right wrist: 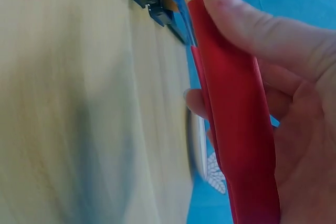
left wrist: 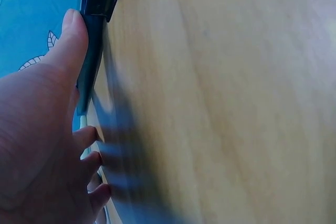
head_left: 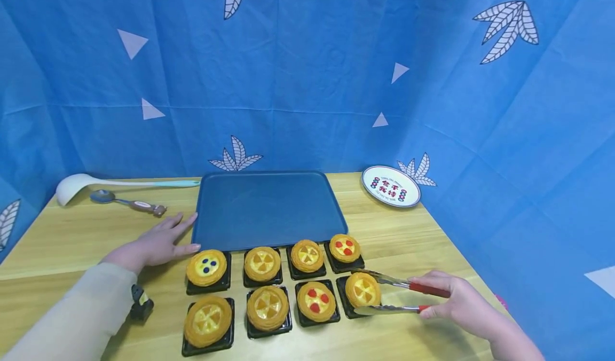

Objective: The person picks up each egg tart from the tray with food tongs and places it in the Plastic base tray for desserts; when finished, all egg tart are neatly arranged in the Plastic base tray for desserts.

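Observation:
My right hand (head_left: 456, 299) holds metal tongs with red handles (right wrist: 233, 119), thumb on one side and fingers on the other. The spread tong arms lie on either side of an egg tart (head_left: 363, 290) with orange wedge-shaped toppings, at the right end of the near row. Beneath that tart is a small black square holder (head_left: 343, 291). My left hand (head_left: 160, 243), fingers spread, is at the left edge of a dark blue tray (head_left: 269, 206). In the left wrist view its thumb (left wrist: 76, 35) overlaps the tray's side.
More tarts in black holders stand in two rows before the tray, including a blueberry-dotted one (head_left: 206, 268) and a red-topped one (head_left: 316, 301). A white ladle (head_left: 72, 187) and a spoon (head_left: 127, 202) lie back left; an oval plate (head_left: 391, 186) is back right. Blue cloth (head_left: 307, 72) hangs behind.

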`<state>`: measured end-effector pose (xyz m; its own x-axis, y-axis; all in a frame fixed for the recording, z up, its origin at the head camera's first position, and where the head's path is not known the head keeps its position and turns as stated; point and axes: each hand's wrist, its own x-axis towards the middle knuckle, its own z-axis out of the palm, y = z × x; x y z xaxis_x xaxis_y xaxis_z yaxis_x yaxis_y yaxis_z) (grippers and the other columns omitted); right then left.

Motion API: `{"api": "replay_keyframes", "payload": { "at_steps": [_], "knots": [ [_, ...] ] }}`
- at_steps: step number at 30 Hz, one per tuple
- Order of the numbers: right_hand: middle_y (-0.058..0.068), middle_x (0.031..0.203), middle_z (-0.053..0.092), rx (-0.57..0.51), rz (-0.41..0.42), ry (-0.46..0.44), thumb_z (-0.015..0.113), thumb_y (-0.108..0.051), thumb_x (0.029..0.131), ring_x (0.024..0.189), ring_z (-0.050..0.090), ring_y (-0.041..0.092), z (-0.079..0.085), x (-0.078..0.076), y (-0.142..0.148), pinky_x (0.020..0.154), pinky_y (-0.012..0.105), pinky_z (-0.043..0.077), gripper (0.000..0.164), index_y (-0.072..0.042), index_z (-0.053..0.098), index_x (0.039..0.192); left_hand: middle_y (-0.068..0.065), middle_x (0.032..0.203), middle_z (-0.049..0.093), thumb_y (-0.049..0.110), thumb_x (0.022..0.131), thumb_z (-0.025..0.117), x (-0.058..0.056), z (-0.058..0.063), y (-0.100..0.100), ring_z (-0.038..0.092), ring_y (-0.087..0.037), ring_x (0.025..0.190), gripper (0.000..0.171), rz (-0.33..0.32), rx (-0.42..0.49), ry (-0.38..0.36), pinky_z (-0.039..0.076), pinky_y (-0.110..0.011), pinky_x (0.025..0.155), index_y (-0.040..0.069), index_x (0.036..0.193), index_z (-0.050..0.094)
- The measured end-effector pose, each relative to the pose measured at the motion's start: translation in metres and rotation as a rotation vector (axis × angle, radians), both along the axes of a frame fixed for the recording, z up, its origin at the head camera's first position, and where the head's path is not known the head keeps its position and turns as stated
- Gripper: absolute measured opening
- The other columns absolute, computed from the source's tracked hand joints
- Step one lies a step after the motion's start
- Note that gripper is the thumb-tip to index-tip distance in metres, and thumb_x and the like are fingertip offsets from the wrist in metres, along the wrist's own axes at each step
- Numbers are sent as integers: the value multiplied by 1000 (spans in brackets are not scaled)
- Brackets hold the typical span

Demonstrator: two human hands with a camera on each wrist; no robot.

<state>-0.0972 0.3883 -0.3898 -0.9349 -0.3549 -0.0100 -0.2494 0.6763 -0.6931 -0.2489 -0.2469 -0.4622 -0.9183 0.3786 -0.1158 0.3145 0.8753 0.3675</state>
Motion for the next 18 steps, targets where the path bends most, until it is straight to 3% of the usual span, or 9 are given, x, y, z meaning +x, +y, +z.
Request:
{"api": "replay_keyframes", "payload": {
  "at_steps": [7,15,18],
  "knots": [
    [11,123,61,-28,-15,14,85,-18,77,103,57,6,15,-4,3,78,25,50,63,-8,61,135,-34,156,9,81,86,41,1,2,0,9,-60,138,101,7,-4,5,11,-77,103,22,161,8],
    [20,128,59,112,-225,119,86,-32,78,99,61,28,35,-34,-8,69,31,52,71,-5,59,138,-34,157,9,81,86,41,3,3,0,9,-60,138,100,5,1,5,10,-77,103,21,161,9],
    [22,123,61,155,-277,143,86,-35,77,92,61,27,34,-51,-10,66,33,50,73,-2,59,136,-34,157,10,81,86,41,4,3,0,9,-60,138,101,0,6,8,10,-76,104,20,161,10]
  ]
}}
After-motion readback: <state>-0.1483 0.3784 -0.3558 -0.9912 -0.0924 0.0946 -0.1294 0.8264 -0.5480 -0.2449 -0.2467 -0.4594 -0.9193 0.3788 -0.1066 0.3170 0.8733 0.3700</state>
